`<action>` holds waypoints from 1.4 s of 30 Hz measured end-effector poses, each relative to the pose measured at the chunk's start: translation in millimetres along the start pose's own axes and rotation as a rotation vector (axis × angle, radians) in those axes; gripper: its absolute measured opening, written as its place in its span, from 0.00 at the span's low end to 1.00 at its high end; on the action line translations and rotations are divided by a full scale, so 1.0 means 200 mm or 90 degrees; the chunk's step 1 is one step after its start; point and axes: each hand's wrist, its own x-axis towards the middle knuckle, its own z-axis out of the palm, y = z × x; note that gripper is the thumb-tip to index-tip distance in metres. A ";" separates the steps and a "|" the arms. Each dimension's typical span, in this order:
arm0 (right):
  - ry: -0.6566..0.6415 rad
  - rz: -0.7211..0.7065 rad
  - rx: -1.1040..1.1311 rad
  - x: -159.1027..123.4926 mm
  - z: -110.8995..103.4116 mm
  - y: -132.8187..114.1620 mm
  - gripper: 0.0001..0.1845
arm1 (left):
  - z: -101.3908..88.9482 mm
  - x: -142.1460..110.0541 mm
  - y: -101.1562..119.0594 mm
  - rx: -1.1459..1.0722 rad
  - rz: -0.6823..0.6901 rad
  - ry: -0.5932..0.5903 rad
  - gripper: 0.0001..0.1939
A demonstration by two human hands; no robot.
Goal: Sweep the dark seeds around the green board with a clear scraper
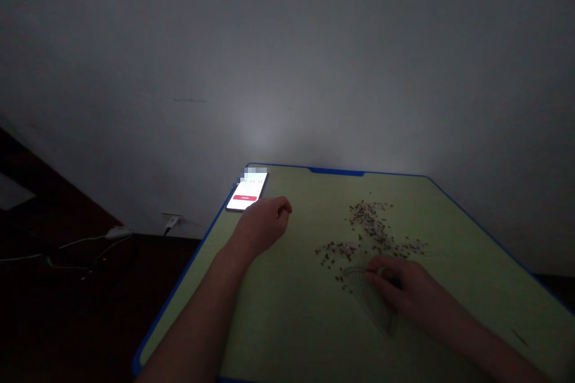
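Observation:
Small dark grains (371, 228) lie scattered over a green table (296, 311) with a blue rim. My right hand (404, 290) rests by the near edge of the scatter, fingers curled round a clear plastic cup (368, 299) lying on its side. My left hand (265, 224) lies on the table to the left, loosely closed into a fist, with nothing visible in it. It sits just in front of a lit phone (247, 191).
The room is dim. A pale wall (314, 72) stands right behind the table. On the dark floor at the left lie white cables and a plug (117, 232). The table's blue edge (179, 278) runs down the left side.

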 end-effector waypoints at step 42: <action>0.035 0.064 0.049 -0.20 0.05 0.05 0.16 | 0.00 0.00 0.01 0.003 0.015 -0.005 0.13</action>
